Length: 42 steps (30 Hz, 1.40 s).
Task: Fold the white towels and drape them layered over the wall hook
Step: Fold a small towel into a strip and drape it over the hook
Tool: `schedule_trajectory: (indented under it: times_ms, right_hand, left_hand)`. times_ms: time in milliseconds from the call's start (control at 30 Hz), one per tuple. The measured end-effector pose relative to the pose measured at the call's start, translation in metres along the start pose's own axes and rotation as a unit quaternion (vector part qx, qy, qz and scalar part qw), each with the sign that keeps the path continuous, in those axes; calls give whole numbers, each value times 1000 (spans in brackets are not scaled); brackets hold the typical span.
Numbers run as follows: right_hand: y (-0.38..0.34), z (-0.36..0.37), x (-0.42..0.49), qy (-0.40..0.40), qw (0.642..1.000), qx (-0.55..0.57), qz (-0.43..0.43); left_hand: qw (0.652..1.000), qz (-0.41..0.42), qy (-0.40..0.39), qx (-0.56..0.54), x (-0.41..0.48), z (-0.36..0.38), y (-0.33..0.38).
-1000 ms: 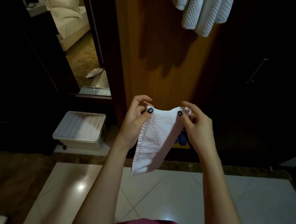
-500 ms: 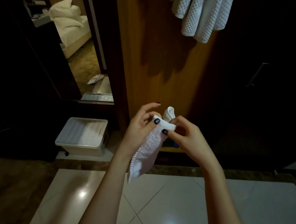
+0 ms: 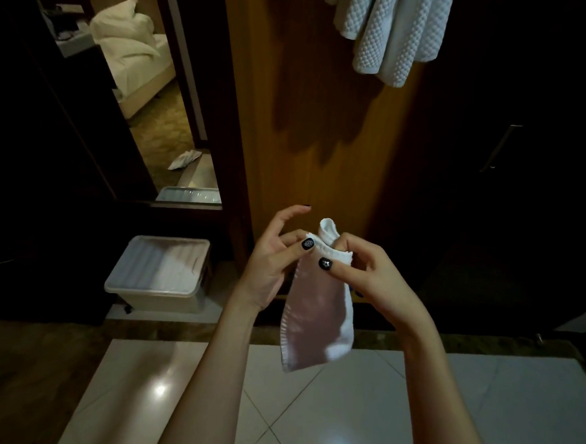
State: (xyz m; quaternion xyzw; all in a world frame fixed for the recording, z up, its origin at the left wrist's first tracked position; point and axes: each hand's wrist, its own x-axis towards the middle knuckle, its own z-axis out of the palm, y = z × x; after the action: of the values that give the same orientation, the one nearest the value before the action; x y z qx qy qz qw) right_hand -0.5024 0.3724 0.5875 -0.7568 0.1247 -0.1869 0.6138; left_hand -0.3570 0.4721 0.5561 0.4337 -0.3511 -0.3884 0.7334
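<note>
Dim, floor glare (wide-angle bowing)

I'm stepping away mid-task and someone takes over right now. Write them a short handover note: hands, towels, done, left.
Left hand: pinches the top corner of the small white towel.
Right hand: pinches the top edge beside it; the towel hangs down, folded narrow.
Waffle towels: draped high on the wooden panel; hook out of view.
Done: those hung, first fold made.
Left: finish folding, drape it over them.

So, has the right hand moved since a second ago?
Yes: the right hand shifted left, away from the door handle, toward the left hand on the towel.
</note>
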Motion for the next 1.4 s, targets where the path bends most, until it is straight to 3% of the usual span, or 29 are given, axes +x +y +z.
schedule_trajectory:
  times_ms: [233,567,833,933,1033,1133,1400]
  right_hand:
    - [-10,-6,-7,1,999,53,-1]
    - [-15,-4,-8,40,998,31,-22]
    - [-17,-6,-14,41,998,43,-24]
    - [-21,-13,-16,31,999,20,-13]
    - [-22,-20,-17,5,996,-89,28]
    - [-20,-22,-17,49,983,-175,30]
    - [-19,-9,-5,154,970,-184,-33]
  left_hand:
    - [993,4,-50,-109,4,16,3]
    - [999,-28,-17,35,3,15,5]
    - [995,-69,-71,9,2,15,4]
    - [997,-39,-63,34,1,14,6]
    - [997,-2,-45,59,2,11,8]
    - [988,43,-55,136,3,13,11]
    - [963,119,14,242,1,27,24]
